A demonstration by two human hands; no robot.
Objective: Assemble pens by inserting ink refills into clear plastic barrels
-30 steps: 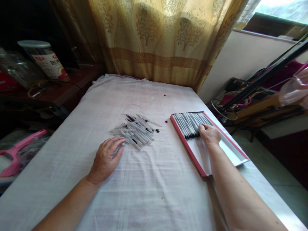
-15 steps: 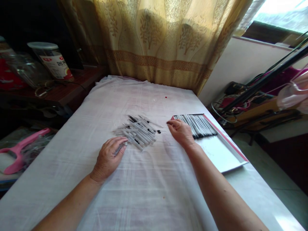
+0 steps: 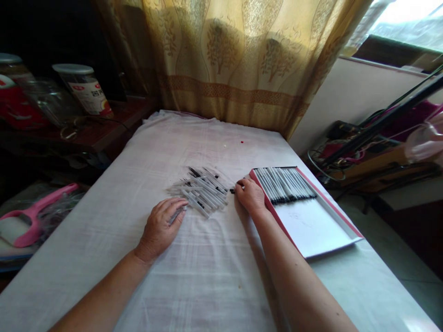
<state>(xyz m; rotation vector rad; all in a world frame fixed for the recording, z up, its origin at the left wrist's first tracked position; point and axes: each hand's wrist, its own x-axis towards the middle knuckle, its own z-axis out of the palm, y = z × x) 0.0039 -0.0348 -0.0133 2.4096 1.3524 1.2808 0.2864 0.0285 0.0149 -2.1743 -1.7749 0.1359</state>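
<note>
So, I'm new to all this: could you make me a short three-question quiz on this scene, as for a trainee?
1. True or false: the slim tubes in the tray lie side by side.
2. Which is nearer the tray?
A) left hand
B) right hand
3. Fill in: the loose pile lies to the ____ of the tray.

Key: 1. True. 2. B. 3. Left.

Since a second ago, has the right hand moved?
Yes: judged against the box, the right hand has moved left, from over its contents to the cloth beside its left wall.
</note>
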